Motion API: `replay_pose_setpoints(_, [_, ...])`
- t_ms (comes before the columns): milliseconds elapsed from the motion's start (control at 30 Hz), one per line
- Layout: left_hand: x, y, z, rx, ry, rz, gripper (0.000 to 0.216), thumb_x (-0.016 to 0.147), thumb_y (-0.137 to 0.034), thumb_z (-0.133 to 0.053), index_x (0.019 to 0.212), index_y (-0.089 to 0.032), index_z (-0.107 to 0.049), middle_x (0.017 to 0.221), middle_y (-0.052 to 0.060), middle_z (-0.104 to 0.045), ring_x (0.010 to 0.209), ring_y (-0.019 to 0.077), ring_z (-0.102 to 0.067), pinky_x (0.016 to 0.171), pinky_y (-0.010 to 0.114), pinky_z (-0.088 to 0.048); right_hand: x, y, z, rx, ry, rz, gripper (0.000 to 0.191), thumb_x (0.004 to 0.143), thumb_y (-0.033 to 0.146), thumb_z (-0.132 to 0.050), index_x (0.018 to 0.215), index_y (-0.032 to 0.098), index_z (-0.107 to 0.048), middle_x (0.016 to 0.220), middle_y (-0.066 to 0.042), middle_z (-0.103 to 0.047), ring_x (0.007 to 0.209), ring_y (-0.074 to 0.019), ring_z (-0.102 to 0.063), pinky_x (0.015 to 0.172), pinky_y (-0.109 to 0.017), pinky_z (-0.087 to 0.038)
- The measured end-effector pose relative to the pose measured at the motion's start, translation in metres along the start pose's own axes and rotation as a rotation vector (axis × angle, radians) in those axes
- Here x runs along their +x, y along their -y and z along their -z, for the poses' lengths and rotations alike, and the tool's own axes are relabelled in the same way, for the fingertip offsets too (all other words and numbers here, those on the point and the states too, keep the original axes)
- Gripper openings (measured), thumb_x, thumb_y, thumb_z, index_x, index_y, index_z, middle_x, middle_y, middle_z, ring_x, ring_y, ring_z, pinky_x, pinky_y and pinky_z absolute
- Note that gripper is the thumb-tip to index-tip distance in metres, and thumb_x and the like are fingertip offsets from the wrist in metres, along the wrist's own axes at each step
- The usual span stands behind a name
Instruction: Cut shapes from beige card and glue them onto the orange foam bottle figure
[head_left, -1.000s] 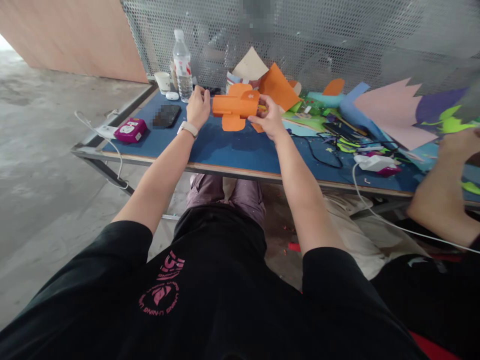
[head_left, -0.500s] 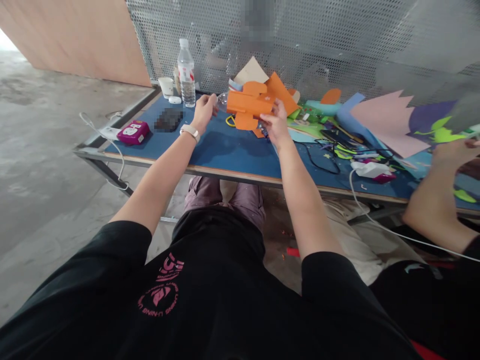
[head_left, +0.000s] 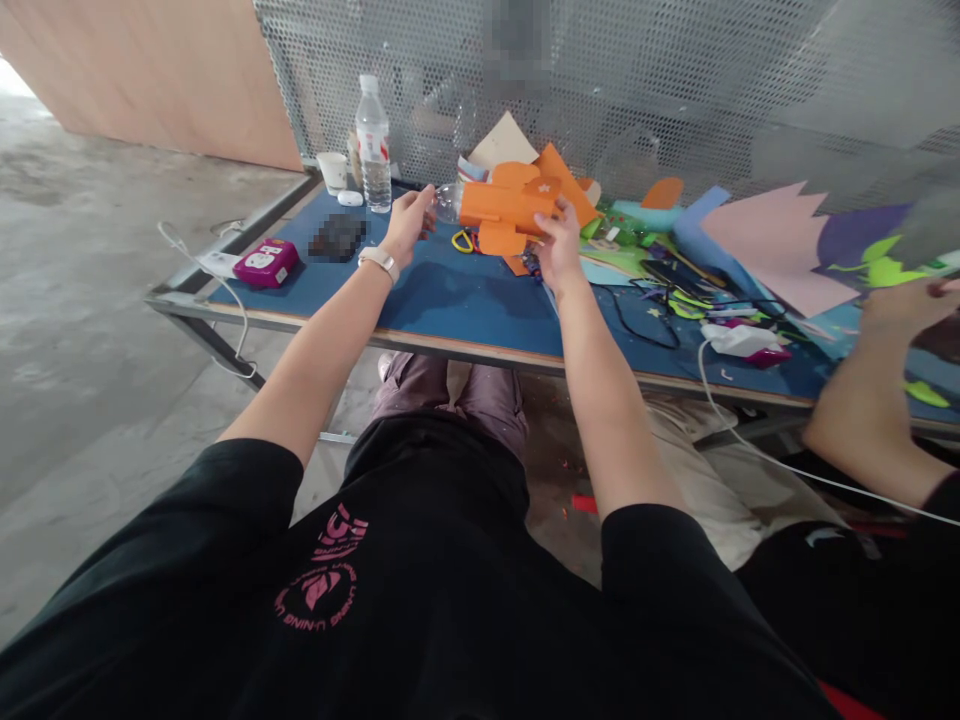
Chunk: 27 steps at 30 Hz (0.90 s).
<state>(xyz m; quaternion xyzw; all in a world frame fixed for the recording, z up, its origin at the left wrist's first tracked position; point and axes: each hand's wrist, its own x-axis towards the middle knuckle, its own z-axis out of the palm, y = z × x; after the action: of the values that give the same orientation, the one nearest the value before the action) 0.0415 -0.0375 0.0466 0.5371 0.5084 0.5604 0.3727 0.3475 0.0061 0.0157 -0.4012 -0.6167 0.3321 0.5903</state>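
Note:
A clear plastic bottle wrapped in orange paper [head_left: 480, 203], with rounded paper flaps on its sides, lies sideways in the air above the blue table. My left hand [head_left: 409, 222] has its fingers closed around the bottle's clear neck end [head_left: 448, 203]. At the opposite, orange-covered end, my right hand [head_left: 559, 243] grips the bottle with its thumb in front; some of its fingers are hidden behind. Below the bottle, a yellow loop, perhaps a scissors handle [head_left: 463, 241], lies on the table. An orange paper sheet [head_left: 566, 180] leans behind the right hand.
On the left stand a water bottle [head_left: 373, 150], a paper cup [head_left: 333, 172] and a purple pack [head_left: 266, 263]. Paper scraps [head_left: 780, 240] and a white charger with a cable [head_left: 739, 340] cover the right side. A co-worker's arm [head_left: 862, 370] reaches in there.
The orange-wrapped bottle has turned slightly about its length and shifted a little right. My right hand's fingers have moved around its end; my left hand stays at the neck.

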Motion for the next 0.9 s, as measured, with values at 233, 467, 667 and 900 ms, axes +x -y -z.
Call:
replay_pose_setpoints(233, [0.007, 0.005, 0.006, -0.018, -0.007, -0.013, 0.067, 0.143, -0.084, -0.051, 0.105, -0.029, -0.055, 0.085, 0.0, -0.056, 0.099, 0.0197, -0.068, 0.087, 0.037, -0.054, 0.003, -0.004, 0.003, -0.003, -0.035, -0.017, 0.116, 0.057, 0.133, -0.075, 0.131, 0.044, -0.078, 0.156, -0.006, -0.09, 0.161, -0.0501, -0.078, 0.112, -0.076, -0.078])
replay_pose_setpoints(467, [0.021, 0.016, 0.007, 0.025, 0.071, 0.034, 0.077, 0.146, -0.081, -0.013, 0.095, -0.035, -0.046, 0.073, -0.003, -0.04, 0.103, 0.0178, -0.055, 0.097, 0.034, -0.053, 0.011, -0.013, 0.006, 0.058, -0.1, -0.111, 0.112, 0.062, 0.127, -0.076, 0.131, 0.039, -0.067, 0.165, -0.012, -0.085, 0.15, -0.0465, -0.084, 0.112, -0.071, -0.079])
replay_pose_setpoints(667, [0.027, 0.029, 0.001, -0.246, 0.041, 0.128, 0.057, 0.143, -0.064, -0.057, 0.096, -0.031, -0.053, 0.088, 0.002, -0.061, 0.114, 0.027, -0.079, 0.104, 0.04, -0.065, -0.006, 0.009, -0.002, 0.101, -0.009, -0.094, 0.113, 0.071, 0.125, -0.087, 0.144, 0.04, -0.075, 0.168, -0.009, -0.084, 0.166, -0.0514, -0.075, 0.104, -0.066, -0.082])
replay_pose_setpoints(900, [0.022, 0.029, -0.003, -0.283, 0.146, 0.099, 0.051, 0.143, -0.061, -0.071, 0.107, -0.025, -0.064, 0.093, 0.003, -0.061, 0.106, 0.0289, -0.084, 0.094, 0.036, -0.064, -0.02, 0.025, -0.011, 0.016, 0.075, -0.07, 0.11, 0.082, 0.12, -0.089, 0.151, 0.036, -0.075, 0.161, -0.015, -0.084, 0.158, -0.0518, -0.078, 0.096, -0.065, -0.082])
